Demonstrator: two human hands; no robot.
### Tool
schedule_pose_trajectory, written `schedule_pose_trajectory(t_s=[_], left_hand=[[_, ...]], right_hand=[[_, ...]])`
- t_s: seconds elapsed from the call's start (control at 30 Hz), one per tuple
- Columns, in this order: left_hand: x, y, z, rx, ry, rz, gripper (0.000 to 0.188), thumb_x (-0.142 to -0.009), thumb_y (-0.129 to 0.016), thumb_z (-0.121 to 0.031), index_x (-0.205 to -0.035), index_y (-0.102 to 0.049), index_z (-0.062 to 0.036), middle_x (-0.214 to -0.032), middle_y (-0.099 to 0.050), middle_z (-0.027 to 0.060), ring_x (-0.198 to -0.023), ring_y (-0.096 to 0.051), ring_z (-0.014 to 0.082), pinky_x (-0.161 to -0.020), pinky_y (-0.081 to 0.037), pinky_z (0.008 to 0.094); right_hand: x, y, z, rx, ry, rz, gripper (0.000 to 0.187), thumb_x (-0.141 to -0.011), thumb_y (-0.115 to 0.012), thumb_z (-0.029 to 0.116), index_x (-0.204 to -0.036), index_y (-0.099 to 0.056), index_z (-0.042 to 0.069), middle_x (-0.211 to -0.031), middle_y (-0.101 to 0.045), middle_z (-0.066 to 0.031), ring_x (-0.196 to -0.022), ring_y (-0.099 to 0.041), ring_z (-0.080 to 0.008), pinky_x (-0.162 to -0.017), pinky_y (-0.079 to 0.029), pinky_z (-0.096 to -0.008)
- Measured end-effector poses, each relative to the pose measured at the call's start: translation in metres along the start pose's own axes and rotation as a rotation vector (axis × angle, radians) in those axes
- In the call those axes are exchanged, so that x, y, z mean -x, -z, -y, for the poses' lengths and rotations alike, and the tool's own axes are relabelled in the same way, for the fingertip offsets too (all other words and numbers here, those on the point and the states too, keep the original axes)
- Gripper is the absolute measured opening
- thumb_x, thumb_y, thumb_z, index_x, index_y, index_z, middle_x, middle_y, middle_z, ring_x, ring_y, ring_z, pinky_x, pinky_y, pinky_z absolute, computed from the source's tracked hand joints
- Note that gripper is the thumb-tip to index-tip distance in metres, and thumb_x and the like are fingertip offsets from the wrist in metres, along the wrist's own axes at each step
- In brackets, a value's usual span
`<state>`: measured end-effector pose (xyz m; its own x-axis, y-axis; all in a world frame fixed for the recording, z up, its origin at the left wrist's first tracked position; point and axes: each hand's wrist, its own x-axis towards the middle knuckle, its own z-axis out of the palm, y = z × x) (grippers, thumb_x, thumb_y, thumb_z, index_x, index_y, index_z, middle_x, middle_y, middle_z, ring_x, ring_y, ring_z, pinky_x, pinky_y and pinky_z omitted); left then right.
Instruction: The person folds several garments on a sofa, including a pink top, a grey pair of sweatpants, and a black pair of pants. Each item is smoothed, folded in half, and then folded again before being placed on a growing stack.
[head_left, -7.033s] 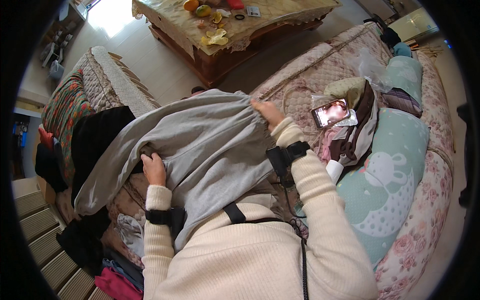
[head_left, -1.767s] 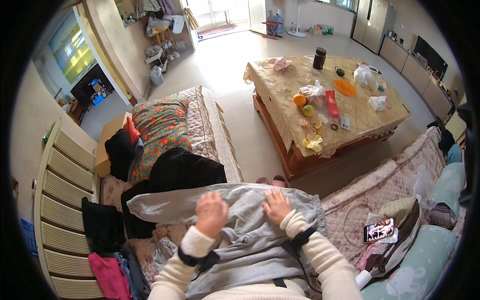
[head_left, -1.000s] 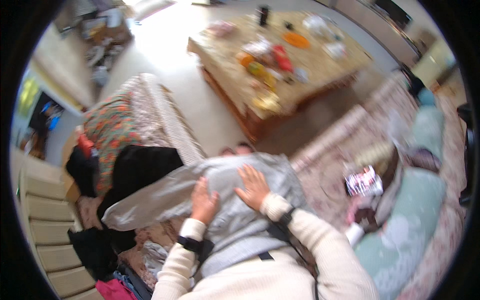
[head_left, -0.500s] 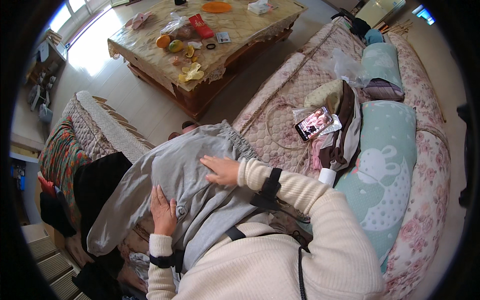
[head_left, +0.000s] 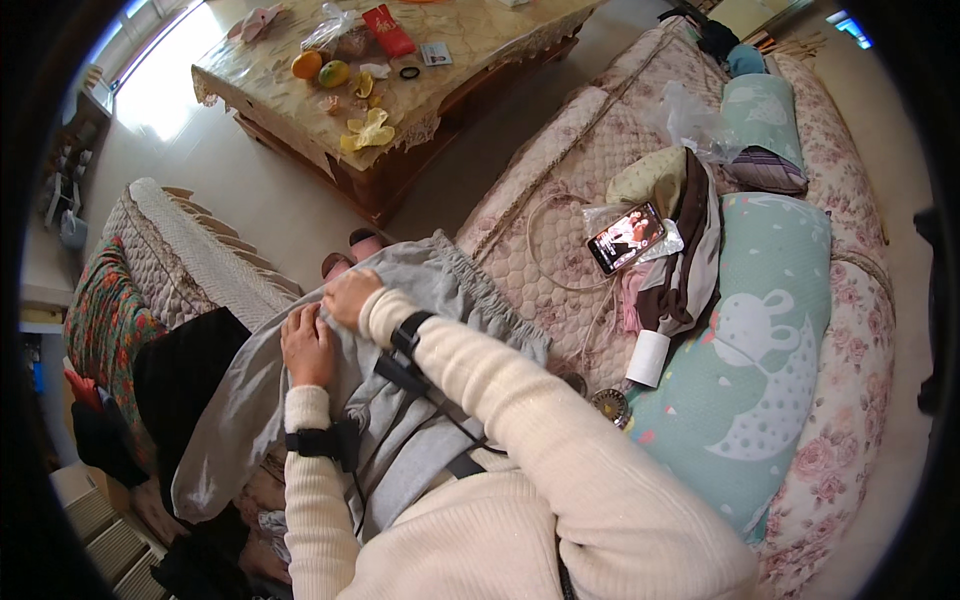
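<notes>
A pair of light grey sweatpants (head_left: pixel 400 300) lies spread across my lap, its gathered elastic waistband (head_left: pixel 475 285) toward the sofa on the right. At the far edge of the cloth, my right hand (head_left: pixel 352 298) is closed in a pinch on the fabric. Just left of it and close by, my left hand (head_left: pixel 307 345) has its fingers bent over the same cloth. Its fingertips are partly hidden. One trouser leg (head_left: pixel 215 460) trails down to the lower left. Both wrists wear black straps.
Dark clothing (head_left: pixel 190 370) is heaped at left beside a quilted seat (head_left: pixel 170 265). On the floral sofa (head_left: pixel 530 230) lie a lit phone (head_left: pixel 627 238), a white paper roll (head_left: pixel 648 358), bundled clothes (head_left: pixel 690 240) and a green pillow (head_left: pixel 770 310). Fruit and peel (head_left: pixel 368 130) rest on the table (head_left: pixel 250 85).
My right hand has moved left and away from me, next to my left hand, and closed on the cloth. My left hand has shifted slightly farther out, its fingers now bent.
</notes>
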<state>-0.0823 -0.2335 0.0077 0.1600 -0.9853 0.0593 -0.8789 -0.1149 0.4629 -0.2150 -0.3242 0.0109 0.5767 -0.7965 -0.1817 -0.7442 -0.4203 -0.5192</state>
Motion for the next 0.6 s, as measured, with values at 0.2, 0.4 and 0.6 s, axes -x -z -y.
schedule_pose_trajectory(t_s=[0.2,0.4,0.6], left_hand=[[-0.002,-0.004,0.033,0.397,0.078,-0.037,0.03,-0.095,-0.048,-0.023,-0.114,-0.063,-0.0061,-0.116,-0.061,0.013,-0.111,-0.054,0.0294,-0.099,-0.039,0.0361],[0.0,-0.015,0.046,0.363,0.072,-0.029,0.035,-0.098,-0.043,-0.028,-0.119,-0.06,-0.0054,-0.119,-0.06,0.0135,-0.114,-0.052,0.0297,-0.102,-0.036,0.037],[0.011,-0.018,0.049,0.325,0.123,-0.061,0.042,-0.1,-0.038,-0.033,-0.127,-0.054,-0.0044,-0.126,-0.057,0.0164,-0.119,-0.049,0.0316,-0.104,-0.034,0.0389]], right_hand=[[0.009,0.005,-0.03,-0.177,-0.089,0.012,0.043,-0.094,-0.037,0.038,-0.114,-0.065,0.014,-0.124,-0.061,-0.0114,-0.12,-0.052,-0.0298,-0.105,-0.033,-0.0458],[0.022,-0.002,-0.046,-0.254,-0.202,0.013,0.048,-0.096,-0.034,0.046,-0.128,-0.053,0.016,-0.14,-0.049,-0.0104,-0.131,-0.04,-0.029,-0.112,-0.023,-0.045],[0.038,-0.004,-0.06,-0.333,-0.276,-0.023,0.052,-0.097,-0.033,0.048,-0.135,-0.046,0.014,-0.142,-0.045,-0.012,-0.135,-0.036,-0.0276,-0.114,-0.021,-0.0416]])
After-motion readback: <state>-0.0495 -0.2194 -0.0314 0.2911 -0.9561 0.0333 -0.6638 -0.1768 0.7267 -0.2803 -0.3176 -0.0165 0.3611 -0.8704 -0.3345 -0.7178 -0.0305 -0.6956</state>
